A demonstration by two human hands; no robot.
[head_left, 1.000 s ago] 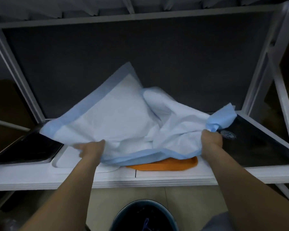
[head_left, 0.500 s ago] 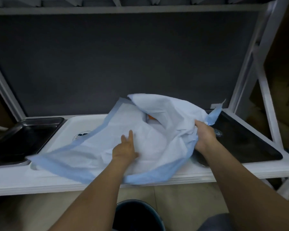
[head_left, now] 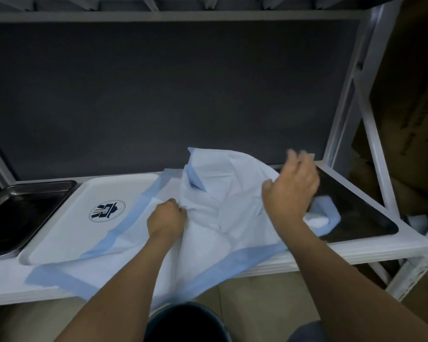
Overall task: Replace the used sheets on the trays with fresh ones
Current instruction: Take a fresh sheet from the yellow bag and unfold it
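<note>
- White metal shelf (head_left: pixel 5 280) with a dark back panel (head_left: pixel 158 95); three trays in a row along it.
- Landmark: white tray (head_left: pixel 67 230), printed logo (head_left: pixel 106 211) showing on its bare left half.
- Steel tray (head_left: pixel 22 213) just left of the white tray; black tray (head_left: pixel 356 213) to its right.
- Blue-bordered sheet (head_left: pixel 227 193) lies crumpled over the white tray's right half. One corner spills onto the black tray, and the near edge hangs over the shelf front.
- Left hand (head_left: pixel 166 218): fingers curled tight around a bunch of the sheet, over the white tray's right half.
- Right hand (head_left: pixel 292 191): above the raised fold, right of the white tray. Fingers are loosely spread and motion-blurred; cannot tell whether the thumb pinches any sheet.
- Dark bin (head_left: pixel 188 322) on the floor, below the white tray's right end.
- Judged step: gathering the used sheet off the white tray for disposal.
- To do it well: fold the loose corners inward so the soiled face stays inside.
- Collect the corner on the black tray and the hanging edge before lifting.
- Lift straight up so the white tray does not drag, then lower the bundle into the bin.
</note>
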